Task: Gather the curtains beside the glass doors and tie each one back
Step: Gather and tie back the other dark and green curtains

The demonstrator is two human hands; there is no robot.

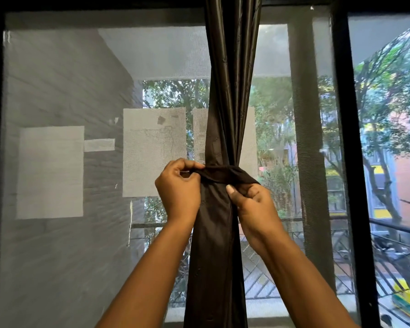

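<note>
Curtain point(223, 129) hangs vertical | tie band point(219, 174) crosses it level | your left hand point(179, 188) and right hand point(253, 204) each pinch one end, flanking the bundle.

No readable text, labels, brand names, numbers or signs appear anywhere. The pale paper sheets point(154, 151) stuck on the mesh screen point(57, 67) show only faint, illegible pencil-like marks, too blurred to read.
</note>
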